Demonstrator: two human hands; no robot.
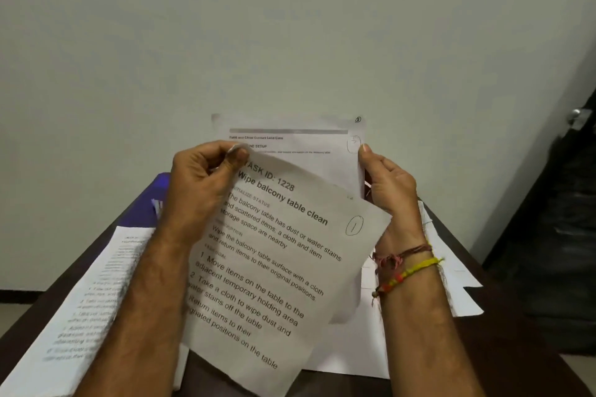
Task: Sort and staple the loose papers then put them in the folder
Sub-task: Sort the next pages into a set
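White printed sheet marked "1": pinched at top corner by my left hand, held above dark table. White sheet marked "3" behind it: my right hand grips its edge. Purple folder far left; more papers on table w/ it.

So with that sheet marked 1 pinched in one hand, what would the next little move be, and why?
Probably pull the page circled 1 free with the left hand and lay it in front of the sheets the right hand holds upright. The one behind seems marked 3, so sorting looks unfinished.
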